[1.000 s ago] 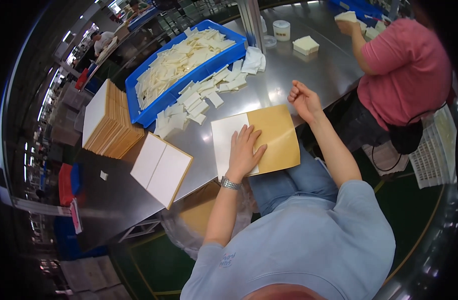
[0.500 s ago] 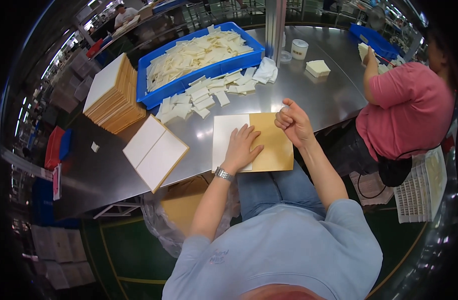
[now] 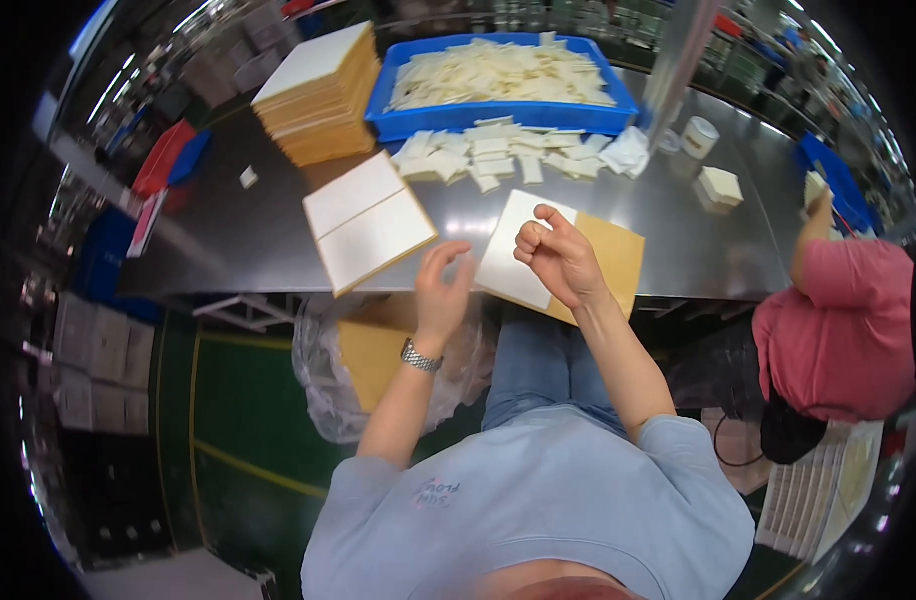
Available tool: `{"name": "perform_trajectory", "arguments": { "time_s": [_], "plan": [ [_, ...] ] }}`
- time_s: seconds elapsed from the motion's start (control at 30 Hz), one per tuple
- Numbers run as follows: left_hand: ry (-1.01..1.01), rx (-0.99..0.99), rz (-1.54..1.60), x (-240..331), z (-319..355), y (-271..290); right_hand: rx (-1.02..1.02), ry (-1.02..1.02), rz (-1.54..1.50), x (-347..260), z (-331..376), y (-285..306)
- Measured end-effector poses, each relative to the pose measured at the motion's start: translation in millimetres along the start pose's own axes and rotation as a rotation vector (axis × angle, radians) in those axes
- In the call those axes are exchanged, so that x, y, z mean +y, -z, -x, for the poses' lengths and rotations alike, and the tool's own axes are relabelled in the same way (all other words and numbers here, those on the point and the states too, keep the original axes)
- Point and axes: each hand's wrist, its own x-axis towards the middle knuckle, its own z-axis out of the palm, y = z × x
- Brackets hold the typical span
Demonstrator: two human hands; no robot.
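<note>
A tan board (image 3: 615,262) lies at the table's front edge, its left part covered by a white sheet (image 3: 518,225). Above that board my right hand (image 3: 563,262) is raised with its fingers curled in; whatever it may hold is hidden. My left hand (image 3: 444,305) is off the board, in the air just before the table edge, fingers bent and apart from the thumb, nothing visible in it. Left of it, another board with two white panels (image 3: 370,222) divided by a seam lies at an angle, touched by neither hand.
A tall stack of boards (image 3: 323,105) stands back left beside a blue tray (image 3: 503,118) heaped with cream-coloured flat pieces. Loose pieces (image 3: 491,147) and a white cloth (image 3: 628,152) lie before it. A metal post (image 3: 678,70), white tub (image 3: 699,137) and co-worker (image 3: 843,330) are to the right.
My left hand has lifted off the white sheet and moved left, off the board. My right hand stays curled, now over the board. The view has turned left.
</note>
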Motion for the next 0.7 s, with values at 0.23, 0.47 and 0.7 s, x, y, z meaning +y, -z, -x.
{"name": "perform_trajectory", "arguments": {
  "time_s": [0.23,0.47,0.7],
  "plan": [
    [0.350,0.196,0.040,-17.7,110.6,71.2,-0.159,-0.208,-0.118,56.7,-18.2,-22.1],
    [0.675,0.302,0.114,-25.3,181.4,88.2,0.029,-0.403,-0.131,102.8,-19.8,-52.3],
    [0.728,0.327,0.165,-33.5,183.0,76.1,-0.108,-0.498,-0.131,123.1,-27.7,-32.1]
  ]
}}
